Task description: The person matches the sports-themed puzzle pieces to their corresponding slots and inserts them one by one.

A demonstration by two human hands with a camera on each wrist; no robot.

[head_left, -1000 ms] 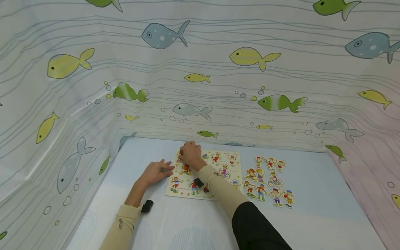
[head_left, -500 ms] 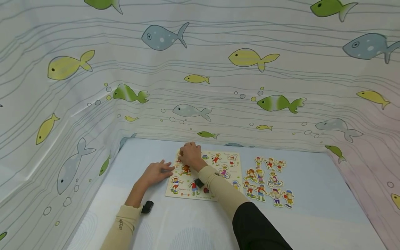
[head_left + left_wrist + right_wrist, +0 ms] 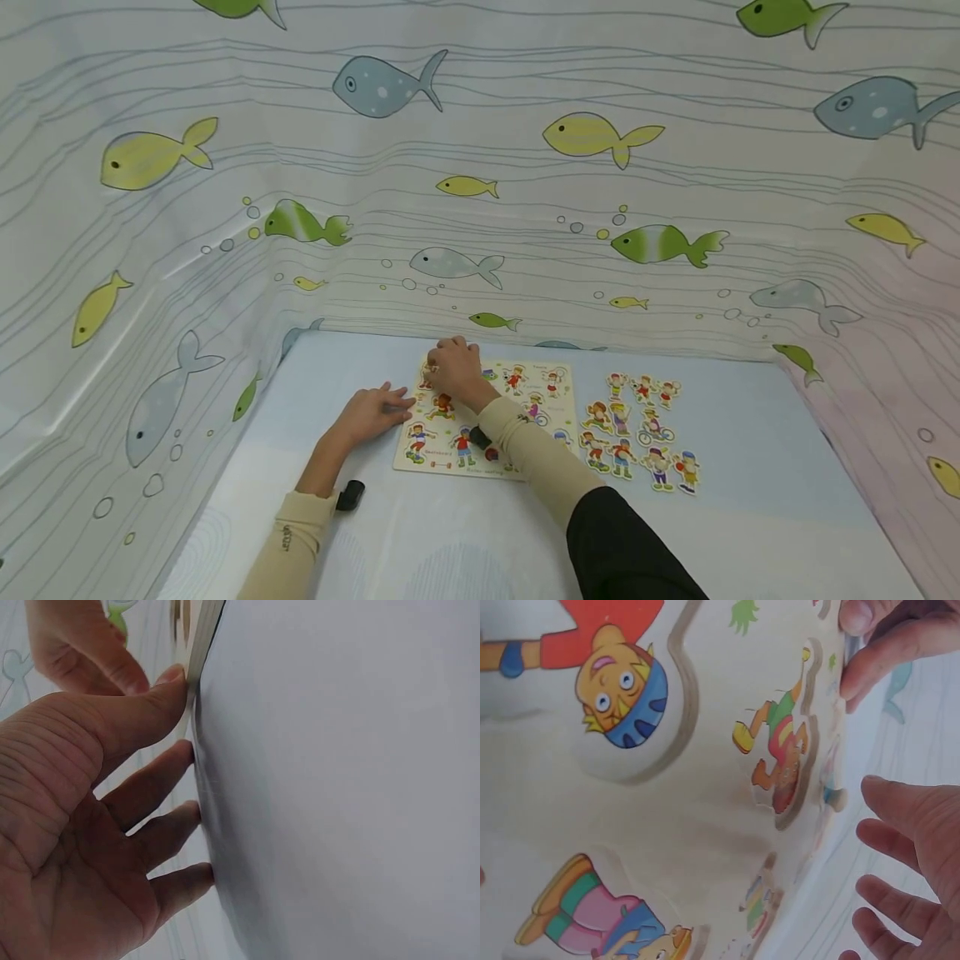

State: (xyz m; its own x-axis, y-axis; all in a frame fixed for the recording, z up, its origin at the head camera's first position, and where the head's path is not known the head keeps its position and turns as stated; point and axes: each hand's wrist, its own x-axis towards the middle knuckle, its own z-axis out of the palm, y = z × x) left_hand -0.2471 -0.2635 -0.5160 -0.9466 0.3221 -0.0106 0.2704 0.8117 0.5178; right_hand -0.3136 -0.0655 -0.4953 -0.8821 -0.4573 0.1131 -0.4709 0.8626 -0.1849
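One relaxed left grip [image 3: 372,414] comes first, holding nothing; its thumb touches the near edge of the puzzle board [image 3: 442,429] in the left wrist view, while the other fingertips rest on the pale blue bench [image 3: 750,442]. Behind this grip are its cream sleeve [image 3: 288,537] and a black wrist device [image 3: 350,496].

Directly right of the left grip lies the puzzle board, flat and cream, printed with bright sports figures and small lettering. Seen close up beside the right grip [image 3: 457,372], the figures sit in sunken, wavy-edged recesses: a runner [image 3: 780,750] in green, red and yellow, and a figure in a blue helmet [image 3: 622,694] and red top.

The right grip is bent over the board's upper left corner, released: in the right wrist view thumb and fingers stand apart with nothing between them, just beside a small tan knob [image 3: 836,798].

Well to the right of that grip, ten cut-out pieces [image 3: 619,418] lie flat in loose rows, pale-rimmed and colourful, one showing a cyclist [image 3: 656,427]
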